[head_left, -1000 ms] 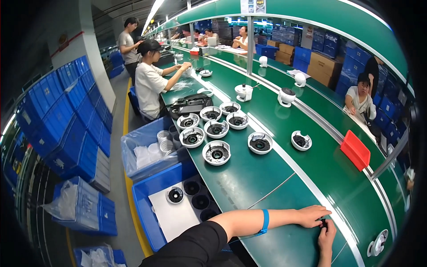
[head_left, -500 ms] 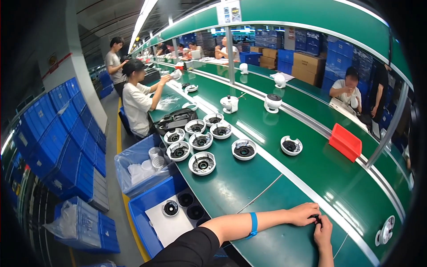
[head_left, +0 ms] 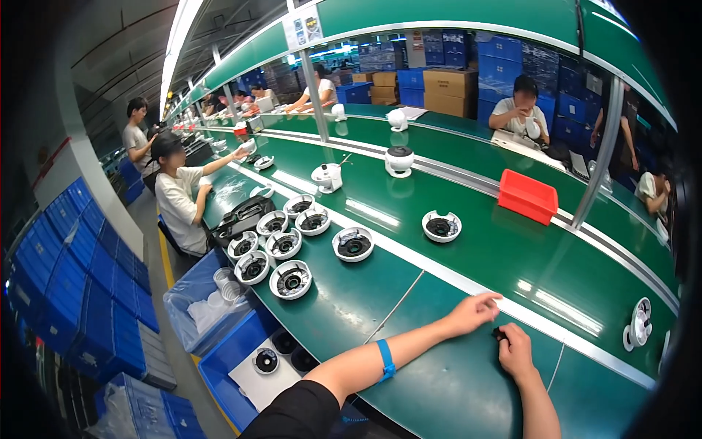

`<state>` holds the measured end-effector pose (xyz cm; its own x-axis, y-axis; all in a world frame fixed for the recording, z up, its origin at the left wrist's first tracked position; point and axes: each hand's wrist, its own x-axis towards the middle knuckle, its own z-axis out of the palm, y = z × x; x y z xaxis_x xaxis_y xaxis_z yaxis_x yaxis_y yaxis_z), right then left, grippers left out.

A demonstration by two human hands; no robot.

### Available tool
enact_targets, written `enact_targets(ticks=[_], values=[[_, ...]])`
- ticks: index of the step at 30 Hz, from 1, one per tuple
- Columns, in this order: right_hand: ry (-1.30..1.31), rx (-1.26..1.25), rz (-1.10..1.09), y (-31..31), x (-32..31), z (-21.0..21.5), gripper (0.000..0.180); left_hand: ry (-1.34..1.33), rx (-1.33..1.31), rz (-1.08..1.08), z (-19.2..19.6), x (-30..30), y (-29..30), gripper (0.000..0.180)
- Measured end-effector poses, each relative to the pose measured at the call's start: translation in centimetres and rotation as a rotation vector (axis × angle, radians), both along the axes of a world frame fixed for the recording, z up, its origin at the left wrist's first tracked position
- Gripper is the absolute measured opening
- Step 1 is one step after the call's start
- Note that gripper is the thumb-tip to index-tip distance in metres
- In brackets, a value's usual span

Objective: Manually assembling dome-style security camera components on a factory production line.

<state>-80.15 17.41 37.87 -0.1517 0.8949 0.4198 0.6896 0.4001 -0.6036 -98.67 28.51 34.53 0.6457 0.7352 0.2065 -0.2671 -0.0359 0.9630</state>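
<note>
My left hand hovers over the near edge of the green table, its fingers loosely stretched and apart with nothing visible in them. A blue strap circles that forearm. Just to the right, my right hand is closed around a small black part; fingers hide most of it, so its kind cannot be made out. Left of my hands stand several round white housings with black insides, the nearest being one housing and another housing. A single notched white housing lies on the belt ahead.
A red bin and white camera-like units stand farther over. At the right lies a white unit. Blue crates sit below the table's left edge. A co-worker reaches over the line at left.
My left hand has come away from my right, leaving the small black part in the right. The view has swung right, and the co-worker at left now stretches an arm toward the line.
</note>
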Motion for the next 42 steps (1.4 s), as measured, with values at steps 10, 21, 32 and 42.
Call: enact_targets(ticks=[10,21,32,42], values=[[0.074,-0.090,-0.002,-2.7,17.0,0.8,0.019,-0.077,-0.440,0.326,2.4,16.0,4.6,0.073],[0.002,-0.048,0.025,-7.0,27.4,-1.3,0.018,0.012,-0.185,0.651,-1.0,23.1,5.4,0.036],[0.025,-0.043,0.010,-3.8,23.1,-2.4,0.026,0.142,0.304,0.401,-1.1,17.5,-0.3,0.026],[0.041,-0.046,-0.027,-0.2,16.9,-4.1,0.025,0.217,0.372,0.041,-1.3,11.8,2.3,0.074]])
